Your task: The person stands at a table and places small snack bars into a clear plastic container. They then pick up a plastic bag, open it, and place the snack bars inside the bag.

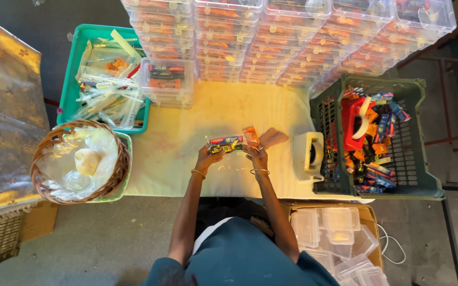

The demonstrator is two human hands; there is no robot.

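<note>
head view: both hands [232, 154] closed around small toothpaste box [225, 142] and orange packets [250, 136]

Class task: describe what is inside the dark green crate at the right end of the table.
The dark green crate holds a heap of small toothpaste boxes and a red tape dispenser. Anything beneath the heap is hidden.

Hands: two, the left hand [206, 157] and right hand [257, 155], both over the bench [186, 153]
Bangles: two, one per wrist
Wicker baskets: one [43, 182], left of the bench
Teal trays: one [75, 79], at the bench's far left
Grey crates: one [422, 159], right of the bench
Tape dispensers: one [308, 153], beside the crate
Stacked clear boxes: too many to count
</note>
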